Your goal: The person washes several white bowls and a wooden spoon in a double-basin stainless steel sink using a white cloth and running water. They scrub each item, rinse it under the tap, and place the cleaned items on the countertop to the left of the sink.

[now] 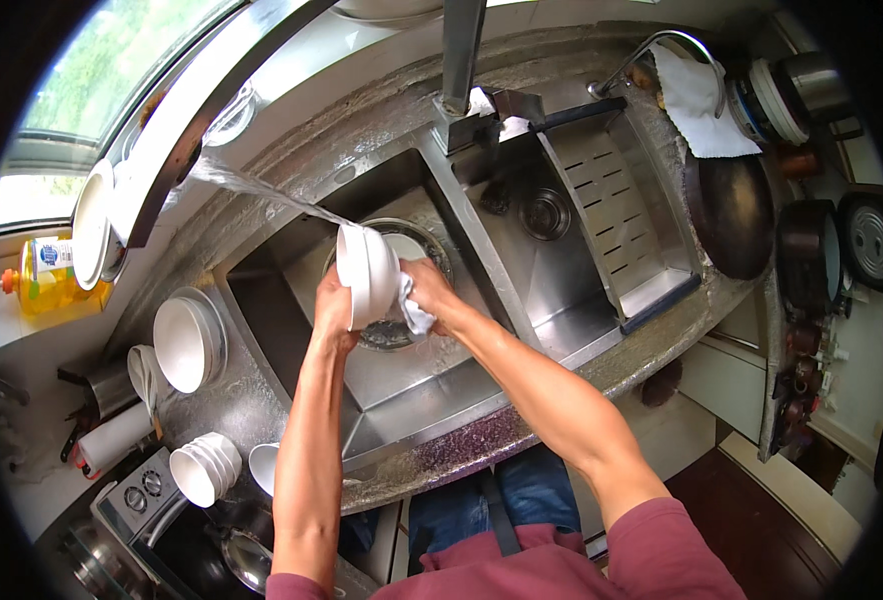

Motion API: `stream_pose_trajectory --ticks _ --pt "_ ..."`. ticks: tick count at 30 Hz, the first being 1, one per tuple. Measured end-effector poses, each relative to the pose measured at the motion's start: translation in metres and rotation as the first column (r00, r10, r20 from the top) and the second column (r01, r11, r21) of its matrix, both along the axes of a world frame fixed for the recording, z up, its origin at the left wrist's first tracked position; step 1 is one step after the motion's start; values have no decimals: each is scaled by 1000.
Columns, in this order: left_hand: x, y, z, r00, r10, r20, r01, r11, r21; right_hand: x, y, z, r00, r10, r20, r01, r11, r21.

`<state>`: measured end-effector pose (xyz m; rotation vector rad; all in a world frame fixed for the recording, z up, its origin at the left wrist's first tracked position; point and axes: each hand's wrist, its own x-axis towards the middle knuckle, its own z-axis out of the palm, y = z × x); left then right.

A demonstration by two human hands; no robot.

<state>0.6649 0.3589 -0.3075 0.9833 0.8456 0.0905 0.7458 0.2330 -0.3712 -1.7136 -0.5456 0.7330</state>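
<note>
Over the left basin of the steel sink (pixel 419 431), my left hand (pixel 331 309) grips a white bowl (pixel 370 274) tilted on its side. My right hand (pixel 430 289) holds a white cloth (pixel 413 307) at the bowl's outer side. A stream of water (pixel 276 196) runs from the wide steel faucet (pixel 157 161) onto the bowl's upper edge. Beneath the bowl a round steel vessel (pixel 441 244) is partly seen, with something white (pixel 405 246) in it, mostly hidden by the bowl and my right hand.
Stacked white bowls (pixel 182 343) and smaller bowls (pixel 202 469) stand left of the sink, beside a single bowl (pixel 263 466). Yellow liquid fills a pump bottle (pixel 47 277) by the window. A slotted tray (pixel 614 206) sits in the right basin, near a dark wok (pixel 730 210).
</note>
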Motion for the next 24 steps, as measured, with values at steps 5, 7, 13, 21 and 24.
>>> stream_pose_trajectory --ticks 5,7,13,21,24 --pt "-6 15 -32 981 164 -104 -131 955 267 3 -11 37 977 -25 -213 -5 990 -140" --pt "-3 18 -35 985 170 -42 -157 965 212 4 -29 43 989 125 75 -83 906 -414" --pt "-10 24 -16 987 128 -92 -113 981 158 18 -93 105 474 211 855 223 911 -348" --pt "-3 41 -9 993 83 79 -93 988 125 17 -96 69 833 -8 553 322 819 -474" --pt "2 23 -20 999 33 -39 -28 991 128 17 -92 67 826 6 564 347 784 -515"
